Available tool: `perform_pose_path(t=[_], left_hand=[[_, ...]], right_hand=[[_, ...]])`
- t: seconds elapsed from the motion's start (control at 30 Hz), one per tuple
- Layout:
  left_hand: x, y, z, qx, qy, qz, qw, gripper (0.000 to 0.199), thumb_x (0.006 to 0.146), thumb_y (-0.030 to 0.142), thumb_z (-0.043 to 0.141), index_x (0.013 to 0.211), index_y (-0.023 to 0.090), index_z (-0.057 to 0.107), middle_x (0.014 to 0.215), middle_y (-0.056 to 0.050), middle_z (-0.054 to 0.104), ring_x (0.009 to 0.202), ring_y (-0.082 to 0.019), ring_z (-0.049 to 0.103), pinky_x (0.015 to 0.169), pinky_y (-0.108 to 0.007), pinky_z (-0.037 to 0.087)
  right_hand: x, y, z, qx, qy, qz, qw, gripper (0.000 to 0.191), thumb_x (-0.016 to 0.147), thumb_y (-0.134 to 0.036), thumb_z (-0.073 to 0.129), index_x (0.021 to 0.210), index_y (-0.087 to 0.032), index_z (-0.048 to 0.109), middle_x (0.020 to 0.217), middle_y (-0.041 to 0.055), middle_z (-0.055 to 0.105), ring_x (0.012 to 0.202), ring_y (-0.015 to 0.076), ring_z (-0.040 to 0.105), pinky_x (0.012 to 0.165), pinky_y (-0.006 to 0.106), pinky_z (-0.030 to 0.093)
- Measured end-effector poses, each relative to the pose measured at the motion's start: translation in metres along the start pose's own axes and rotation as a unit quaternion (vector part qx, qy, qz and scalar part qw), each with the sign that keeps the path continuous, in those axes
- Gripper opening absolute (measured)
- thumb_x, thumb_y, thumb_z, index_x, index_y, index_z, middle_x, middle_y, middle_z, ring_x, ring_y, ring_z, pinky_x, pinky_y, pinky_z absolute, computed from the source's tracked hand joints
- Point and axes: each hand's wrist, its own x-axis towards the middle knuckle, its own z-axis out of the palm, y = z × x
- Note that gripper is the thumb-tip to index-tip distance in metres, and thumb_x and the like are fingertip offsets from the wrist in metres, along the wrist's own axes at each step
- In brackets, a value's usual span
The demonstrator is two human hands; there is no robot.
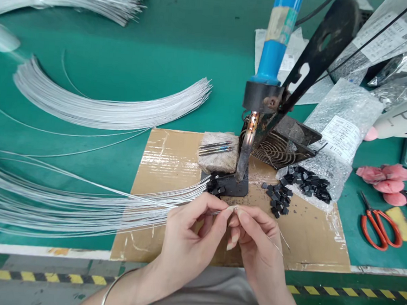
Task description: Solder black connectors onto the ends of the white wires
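Both hands meet over the cardboard near the table's front edge. My left hand (195, 238) pinches thin white wires (151, 199) between thumb and fingertips. Against it, my right hand (262, 242) has its thumb and index finger pressed together at the wire tips; what exactly lies in that pinch is too small to make out. Thin strands (283, 239) stick out beside the right hand. Just beyond the fingertips, black pieces (216, 183) sit on the ends of a wire bundle (91, 209). A blue-handled soldering iron (271, 59) hangs above in a black metal stand (314, 62).
On the cardboard (308, 243) are a worn block (218, 160) with dark-tipped wires, a small fan (280, 144) and loose black pieces (280, 197). Red-handled scissors (381, 227) lie right, near a bubble-wrap bag (341, 120). Another wire bundle (112, 111) lies at the back left.
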Motion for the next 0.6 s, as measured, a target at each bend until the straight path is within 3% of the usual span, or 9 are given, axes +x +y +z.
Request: perform_pose_path(t=[0.13,0.23,0.3,0.33,0.43,0.5,0.6], left_hand=[[0.005,0.001,-0.003,-0.016,-0.003,-0.032,0.999,0.014,0.093,0.016,0.069,0.080,0.019,0.072,0.062,0.003,0.070,0.050,-0.008,0.056,0.045,-0.016,0.041],[0.006,-0.002,-0.006,-0.038,0.002,-0.055,0.998,0.010,0.092,0.016,0.071,0.085,0.021,0.075,0.064,0.003,0.069,0.051,-0.008,0.056,0.047,-0.015,0.042],[0.005,-0.004,-0.007,-0.059,0.001,-0.065,0.996,0.009,0.093,0.016,0.071,0.090,0.023,0.077,0.067,0.003,0.071,0.055,-0.008,0.058,0.048,-0.014,0.043],[0.004,-0.005,-0.007,-0.066,0.000,-0.069,0.995,0.009,0.094,0.017,0.072,0.091,0.023,0.078,0.069,0.003,0.071,0.056,-0.008,0.059,0.049,-0.013,0.043],[0.002,-0.006,-0.007,-0.069,-0.005,-0.073,0.995,0.011,0.093,0.016,0.072,0.088,0.024,0.078,0.071,0.003,0.071,0.056,-0.008,0.055,0.049,-0.015,0.041],[0.002,-0.006,-0.007,-0.066,-0.010,-0.072,0.995,0.012,0.093,0.016,0.072,0.088,0.025,0.078,0.071,0.003,0.071,0.056,-0.008,0.053,0.049,-0.016,0.040],[0.002,-0.005,-0.006,-0.060,-0.018,-0.072,0.995,0.012,0.094,0.017,0.072,0.086,0.024,0.079,0.068,0.002,0.069,0.056,-0.009,0.052,0.049,-0.019,0.038]], right_hand=[[-0.004,-0.010,-0.013,-0.065,-0.011,-0.047,0.997,0.026,0.093,-0.049,0.081,0.096,-0.025,0.090,0.083,0.0047,0.085,0.064,0.0156,0.077,0.057,0.025,0.070],[-0.012,-0.026,-0.039,-0.206,0.036,-0.158,0.965,0.053,0.107,-0.060,0.054,0.098,-0.022,0.090,0.081,0.0093,0.084,0.063,0.0205,0.077,0.053,0.031,0.068],[-0.017,-0.036,-0.058,-0.355,0.135,-0.252,0.890,0.049,0.109,-0.051,0.056,0.086,-0.023,0.088,0.071,0.0061,0.079,0.054,0.0163,0.070,0.046,0.025,0.059],[-0.019,-0.039,-0.067,-0.449,0.180,-0.285,0.828,0.036,0.105,-0.044,0.067,0.084,-0.022,0.086,0.067,0.0036,0.075,0.052,0.0140,0.066,0.047,0.024,0.057],[-0.019,-0.040,-0.084,-0.631,0.199,-0.354,0.661,0.015,0.093,-0.033,0.084,0.087,-0.019,0.081,0.069,0.0005,0.071,0.052,0.0120,0.060,0.048,0.024,0.051],[-0.015,-0.038,-0.090,-0.686,0.165,-0.383,0.596,0.010,0.094,-0.028,0.083,0.094,-0.018,0.079,0.073,-0.0004,0.069,0.056,0.0116,0.060,0.052,0.024,0.051],[-0.010,-0.036,-0.093,-0.722,0.113,-0.412,0.544,0.004,0.099,-0.019,0.077,0.103,-0.017,0.077,0.075,-0.0010,0.067,0.061,0.0114,0.061,0.059,0.024,0.052]])
